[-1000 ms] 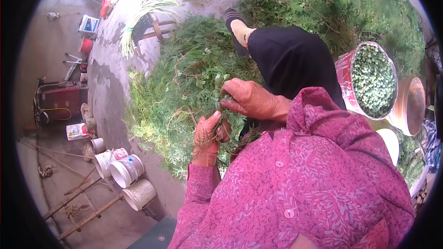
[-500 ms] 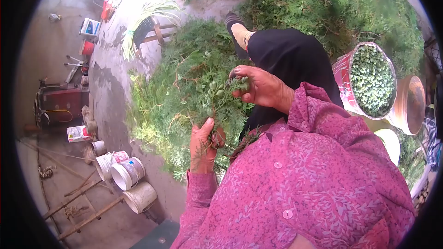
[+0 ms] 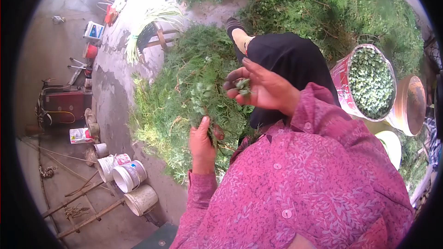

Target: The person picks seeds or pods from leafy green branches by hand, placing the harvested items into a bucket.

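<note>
Left hand: the left hand point(image 3: 203, 143) is closed in a fist round the lower stems of a sprig point(image 3: 200, 94), thumb uppermost, with the feathery top standing up out of the grip.
Right hand: the right hand point(image 3: 265, 87) is raised just beside the sprig top and half-cupped, the long fingers loosely extended. The thumb pins a small cluster of picked pods point(image 3: 242, 84) against the fingers.
Position of sprig: in front of the chest, over the near edge of the heap, between the two hands (the right hand does not appear to touch it).
Sleeves: pink patterned cloth on both arms, buttoned down the front.
Directly beyond: a heap of cut greenery point(image 3: 170, 110) on the concrete ground point(image 3: 110, 106), with a black trouser leg point(image 3: 286, 60) and a foot point(image 3: 237, 30) lying across it.
To the right: a red-and-white tub point(image 3: 342, 80) filled to the rim with green pods point(image 3: 371, 80). A brown bowl point(image 3: 410, 103) is just beside it and a white bowl point(image 3: 391, 144) is nearer the body.
To the left: three white buckets point(image 3: 129, 175) are grouped together, with a carton point(image 3: 78, 134) near them.
Further off: a wooden stool point(image 3: 154, 37) carrying long green leaves, and a blue-and-white box point(image 3: 93, 31).
Markings: print shows on the tub, one bucket, the carton and the box, but none of it is legible.
</note>
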The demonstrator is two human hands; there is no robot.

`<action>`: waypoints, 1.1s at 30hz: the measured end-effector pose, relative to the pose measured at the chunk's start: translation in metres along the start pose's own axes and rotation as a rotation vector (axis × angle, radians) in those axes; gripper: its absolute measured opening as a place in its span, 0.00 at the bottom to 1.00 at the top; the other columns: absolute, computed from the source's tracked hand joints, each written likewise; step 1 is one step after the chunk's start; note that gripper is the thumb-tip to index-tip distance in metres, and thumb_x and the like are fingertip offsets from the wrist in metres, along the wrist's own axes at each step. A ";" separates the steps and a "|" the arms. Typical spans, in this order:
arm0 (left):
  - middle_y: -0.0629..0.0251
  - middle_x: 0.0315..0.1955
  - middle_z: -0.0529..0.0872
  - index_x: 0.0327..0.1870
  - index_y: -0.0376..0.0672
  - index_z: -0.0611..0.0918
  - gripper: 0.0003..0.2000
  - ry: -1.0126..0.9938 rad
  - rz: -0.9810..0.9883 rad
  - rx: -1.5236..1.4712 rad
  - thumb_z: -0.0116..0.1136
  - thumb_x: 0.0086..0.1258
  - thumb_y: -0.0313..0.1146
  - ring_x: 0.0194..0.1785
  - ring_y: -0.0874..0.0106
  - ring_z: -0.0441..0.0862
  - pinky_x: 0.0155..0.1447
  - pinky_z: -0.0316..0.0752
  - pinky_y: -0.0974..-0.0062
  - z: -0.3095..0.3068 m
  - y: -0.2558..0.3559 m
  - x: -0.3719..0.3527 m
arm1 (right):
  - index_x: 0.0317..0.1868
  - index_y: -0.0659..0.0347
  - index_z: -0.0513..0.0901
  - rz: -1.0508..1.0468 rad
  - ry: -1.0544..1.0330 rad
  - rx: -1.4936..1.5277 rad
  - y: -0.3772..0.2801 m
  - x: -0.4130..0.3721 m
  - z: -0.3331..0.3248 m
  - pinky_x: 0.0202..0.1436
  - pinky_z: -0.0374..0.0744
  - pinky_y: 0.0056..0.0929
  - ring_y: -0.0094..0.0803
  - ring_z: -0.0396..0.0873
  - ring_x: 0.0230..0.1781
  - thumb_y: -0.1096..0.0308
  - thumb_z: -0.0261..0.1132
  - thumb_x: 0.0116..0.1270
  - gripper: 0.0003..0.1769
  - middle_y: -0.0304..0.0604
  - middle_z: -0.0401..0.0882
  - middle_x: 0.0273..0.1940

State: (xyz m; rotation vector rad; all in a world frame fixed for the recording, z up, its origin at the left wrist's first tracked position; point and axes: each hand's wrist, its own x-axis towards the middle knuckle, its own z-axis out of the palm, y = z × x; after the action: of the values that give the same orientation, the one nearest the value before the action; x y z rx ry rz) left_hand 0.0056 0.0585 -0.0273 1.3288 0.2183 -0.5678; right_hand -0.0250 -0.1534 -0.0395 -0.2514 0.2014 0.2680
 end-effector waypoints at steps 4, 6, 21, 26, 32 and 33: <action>0.70 0.16 0.74 0.32 0.44 0.74 0.03 0.059 0.013 0.070 0.53 0.64 0.31 0.15 0.80 0.69 0.18 0.66 0.81 -0.001 -0.005 0.001 | 0.40 0.64 0.75 -0.434 0.068 -0.341 -0.057 -0.072 0.024 0.22 0.67 0.08 0.16 0.69 0.24 0.71 0.56 0.63 0.07 0.38 0.74 0.31; 0.71 0.16 0.75 0.33 0.43 0.74 0.03 0.017 0.013 0.054 0.54 0.64 0.30 0.16 0.80 0.71 0.18 0.68 0.82 -0.005 -0.008 0.003 | 0.41 0.64 0.76 -0.778 0.305 -0.537 -0.085 -0.109 0.005 0.17 0.61 0.08 0.12 0.65 0.19 0.72 0.57 0.62 0.08 0.37 0.75 0.31; 0.75 0.27 0.78 0.40 0.45 0.77 0.07 -0.112 -0.005 0.121 0.57 0.62 0.31 0.22 0.83 0.72 0.20 0.66 0.85 -0.006 -0.011 0.004 | 0.49 0.64 0.76 -0.943 0.816 -1.184 -0.109 -0.168 -0.017 0.42 0.75 0.20 0.25 0.77 0.38 0.71 0.62 0.58 0.18 0.42 0.79 0.39; 0.74 0.26 0.78 0.40 0.43 0.77 0.06 -0.098 0.069 0.122 0.55 0.64 0.30 0.20 0.83 0.71 0.19 0.65 0.85 0.001 -0.012 0.000 | 0.42 0.67 0.76 -0.569 0.263 -1.622 -0.031 -0.044 0.031 0.39 0.76 0.23 0.25 0.76 0.33 0.68 0.69 0.50 0.19 0.42 0.78 0.33; 0.74 0.27 0.79 0.40 0.42 0.78 0.06 -0.115 0.071 0.111 0.54 0.65 0.30 0.21 0.85 0.71 0.21 0.64 0.86 0.000 -0.016 -0.001 | 0.38 0.67 0.73 -0.511 0.287 -1.549 0.023 0.018 0.009 0.33 0.75 0.26 0.28 0.76 0.28 0.65 0.72 0.46 0.23 0.46 0.76 0.28; 0.74 0.27 0.79 0.40 0.42 0.78 0.06 -0.116 0.056 0.112 0.54 0.65 0.30 0.21 0.85 0.71 0.21 0.64 0.86 -0.001 -0.016 -0.001 | 0.38 0.67 0.73 -0.605 0.271 -1.599 0.024 0.021 0.008 0.32 0.75 0.27 0.29 0.76 0.27 0.66 0.72 0.46 0.22 0.45 0.75 0.28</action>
State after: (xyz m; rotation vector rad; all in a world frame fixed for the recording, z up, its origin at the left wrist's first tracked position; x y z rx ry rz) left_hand -0.0033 0.0577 -0.0407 1.4013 0.0542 -0.6148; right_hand -0.0109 -0.1237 -0.0425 -1.9044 0.1283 -0.2787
